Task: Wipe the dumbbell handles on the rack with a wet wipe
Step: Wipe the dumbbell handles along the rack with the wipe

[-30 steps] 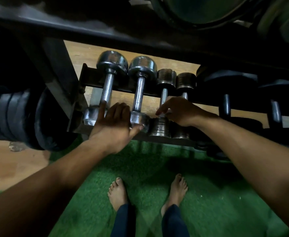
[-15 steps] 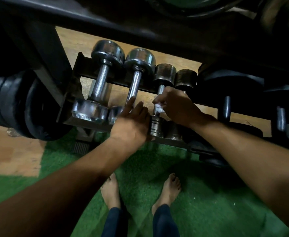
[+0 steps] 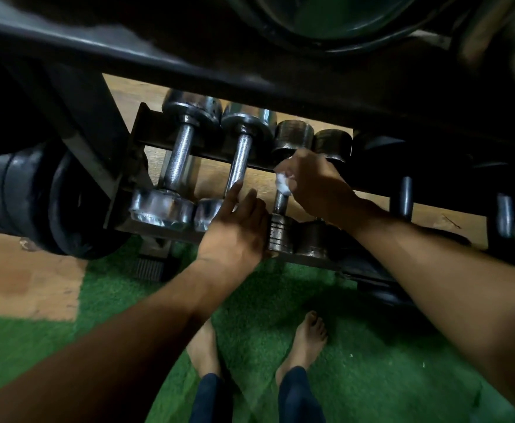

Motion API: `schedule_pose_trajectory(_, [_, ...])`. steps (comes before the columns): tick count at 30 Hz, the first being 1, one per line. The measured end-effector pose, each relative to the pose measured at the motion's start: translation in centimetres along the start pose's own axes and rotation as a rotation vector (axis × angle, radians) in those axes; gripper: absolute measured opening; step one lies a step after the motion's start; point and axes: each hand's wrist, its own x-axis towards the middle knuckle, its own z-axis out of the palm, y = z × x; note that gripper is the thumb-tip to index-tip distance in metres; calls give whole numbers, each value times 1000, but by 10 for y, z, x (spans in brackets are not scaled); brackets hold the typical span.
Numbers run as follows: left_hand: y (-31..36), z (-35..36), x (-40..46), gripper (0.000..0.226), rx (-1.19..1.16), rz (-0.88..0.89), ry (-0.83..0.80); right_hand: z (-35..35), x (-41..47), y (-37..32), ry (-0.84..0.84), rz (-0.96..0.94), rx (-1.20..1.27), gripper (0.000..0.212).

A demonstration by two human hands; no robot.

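Several steel dumbbells lie across the low black rack (image 3: 142, 166). My right hand (image 3: 314, 184) grips the white wet wipe (image 3: 283, 184) wrapped round the upper handle of the third dumbbell (image 3: 280, 206). My left hand (image 3: 235, 230) rests with straight fingers on the near head of the second dumbbell (image 3: 241, 160), beside the third dumbbell's near head. The first dumbbell (image 3: 178, 160) at the far left stands untouched. The fourth dumbbell (image 3: 331, 145) is mostly hidden behind my right hand.
Black weight plates (image 3: 36, 193) hang at the left. A dark upper rack beam (image 3: 189, 65) crosses overhead. Black dumbbells (image 3: 405, 196) sit to the right. My bare feet (image 3: 311, 337) stand on green turf (image 3: 372, 361) with wooden floor at the left.
My left hand slid right from the first two dumbbells' near heads to beside the third. My right hand moved up the third handle, and the white wipe came into view.
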Motion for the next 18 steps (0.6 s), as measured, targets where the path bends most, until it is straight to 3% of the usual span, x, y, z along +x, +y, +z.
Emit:
schedule_pose_trajectory(4, [5, 3, 2, 44, -42, -3, 6, 5, -14, -2, -131, -123, -94, 21])
schedule_pose_trajectory(6, [6, 3, 3, 46, -49, -7, 23, 4, -13, -2, -153, -111, 46, 14])
schedule_pose_trajectory(7, [6, 3, 4, 45, -40, -11, 20, 6, -10, 0, -100, -58, 178, 14])
schedule_pose_trajectory(11, [6, 2, 7, 46, -55, -37, -34, 12, 1, 6, 89, 106, 294, 16])
schedule_pose_trajectory(18, [6, 1, 7, 46, -54, -33, -84, 26, -19, -18, 409, 194, 61, 15])
